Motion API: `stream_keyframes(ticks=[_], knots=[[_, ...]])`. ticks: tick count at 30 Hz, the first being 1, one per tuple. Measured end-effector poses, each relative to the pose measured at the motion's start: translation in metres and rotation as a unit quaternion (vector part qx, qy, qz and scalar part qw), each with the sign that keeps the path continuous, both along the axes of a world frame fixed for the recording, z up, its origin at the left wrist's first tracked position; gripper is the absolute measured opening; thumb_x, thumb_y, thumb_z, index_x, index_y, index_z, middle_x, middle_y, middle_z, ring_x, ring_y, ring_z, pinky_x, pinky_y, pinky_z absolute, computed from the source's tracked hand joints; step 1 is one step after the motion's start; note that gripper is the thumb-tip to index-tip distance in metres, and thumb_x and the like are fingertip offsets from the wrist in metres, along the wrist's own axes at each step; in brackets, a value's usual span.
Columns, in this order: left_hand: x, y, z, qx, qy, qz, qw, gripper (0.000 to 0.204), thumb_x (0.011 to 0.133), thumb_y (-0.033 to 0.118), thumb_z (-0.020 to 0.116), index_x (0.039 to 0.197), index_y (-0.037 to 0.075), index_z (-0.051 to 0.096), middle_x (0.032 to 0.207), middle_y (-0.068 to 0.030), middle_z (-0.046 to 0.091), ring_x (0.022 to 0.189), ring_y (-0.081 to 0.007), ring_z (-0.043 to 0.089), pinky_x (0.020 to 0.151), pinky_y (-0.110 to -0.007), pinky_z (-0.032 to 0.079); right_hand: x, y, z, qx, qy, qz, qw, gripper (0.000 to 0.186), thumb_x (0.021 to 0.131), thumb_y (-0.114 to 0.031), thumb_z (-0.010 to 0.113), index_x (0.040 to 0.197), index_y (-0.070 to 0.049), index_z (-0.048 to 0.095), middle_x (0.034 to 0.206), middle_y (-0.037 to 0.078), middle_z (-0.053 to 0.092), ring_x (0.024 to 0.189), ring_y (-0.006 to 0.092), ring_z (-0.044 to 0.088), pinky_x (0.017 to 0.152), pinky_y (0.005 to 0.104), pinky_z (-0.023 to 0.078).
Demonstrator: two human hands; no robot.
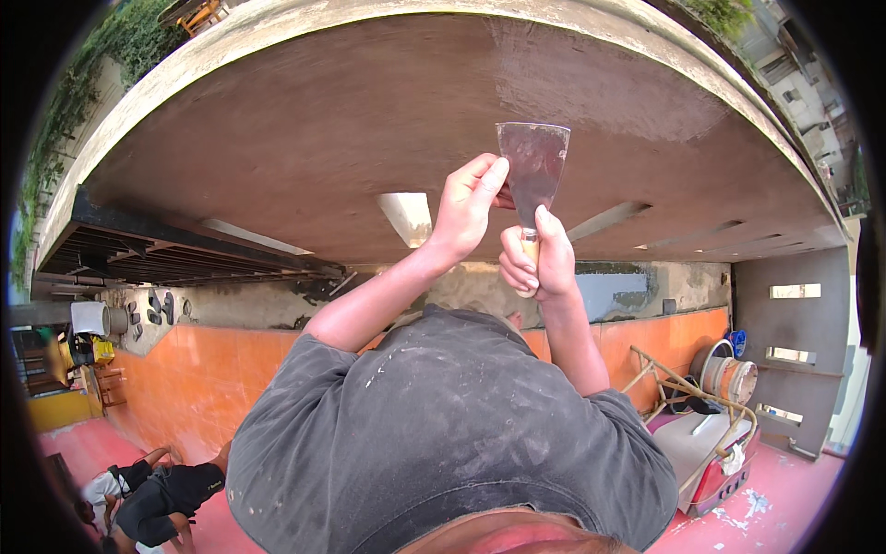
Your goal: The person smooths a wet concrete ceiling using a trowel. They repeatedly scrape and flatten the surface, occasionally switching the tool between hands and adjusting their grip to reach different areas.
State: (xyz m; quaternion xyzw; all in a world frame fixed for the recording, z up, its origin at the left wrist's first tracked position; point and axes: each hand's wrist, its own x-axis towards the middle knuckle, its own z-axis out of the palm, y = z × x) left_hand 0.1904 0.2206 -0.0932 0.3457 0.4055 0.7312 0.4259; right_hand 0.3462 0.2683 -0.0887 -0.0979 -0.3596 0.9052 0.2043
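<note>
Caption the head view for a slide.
Right hand grips a scraper, left hand touches its blade, before a brown wall.

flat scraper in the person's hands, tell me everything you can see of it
The flat, broad-bladed metal scraper is held blade end up in the picture, before the brown wall. Its dull grey blade flares from a narrow neck to a wide top edge with pale smudges. The short yellowish handle looks wooden. The right hand grips the handle; the left hand has its thumb at the blade's left edge. Whether it touches the wall cannot be told.
</note>
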Motion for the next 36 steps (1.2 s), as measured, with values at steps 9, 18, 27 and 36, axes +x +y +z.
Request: stream_keyframes(ticks=[9,18,27,36], knots=[[-0.007,-0.007,0.006,0.027,-0.075,-0.075,0.994,0.045,0.115,0.040,0.043,0.129,-0.001,0.057,0.108,-0.0190,0.074,0.097,-0.0263,0.075,0.086,-0.041,0.062,-0.019,0.003,-0.006,-0.076,0.000,0.134,0.988,0.068,0.116,-0.053,0.031,0.065,-0.010,0.045,0.049,-0.001,0.035,0.031,0.0089,0.033,0.028,0.0245,0.029],[0.001,0.013,0.027,-0.040,-0.082,0.043,0.995,0.043,0.111,0.035,0.054,0.116,-0.007,0.062,0.069,-0.0122,0.065,0.064,-0.0213,0.067,0.067,-0.038,0.058,-0.034,0.026,-0.014,-0.102,-0.010,0.143,0.984,0.022,0.116,-0.050,0.038,0.113,-0.028,0.038,0.051,0.002,0.039,0.031,0.0112,0.035,0.029,0.0262,0.030],[0.000,0.014,0.021,-0.047,-0.114,0.038,0.992,0.041,0.113,0.034,0.053,0.113,-0.007,0.061,0.064,-0.0115,0.063,0.057,-0.0209,0.064,0.065,-0.038,0.057,-0.038,0.017,0.001,-0.038,-0.085,0.089,0.992,0.025,0.115,-0.044,0.044,0.107,-0.021,0.041,0.049,0.002,0.037,0.031,0.0118,0.034,0.028,0.0284,0.029],[0.004,0.020,0.019,-0.028,-0.092,0.061,0.993,0.043,0.113,0.034,0.050,0.113,-0.007,0.060,0.062,-0.0092,0.061,0.053,-0.0177,0.060,0.069,-0.041,0.061,-0.034,0.033,-0.006,0.021,-0.092,0.125,0.988,0.041,0.115,-0.032,0.049,0.082,-0.009,0.043,0.048,0.001,0.037,0.032,0.0120,0.037,0.029,0.0284,0.032]])
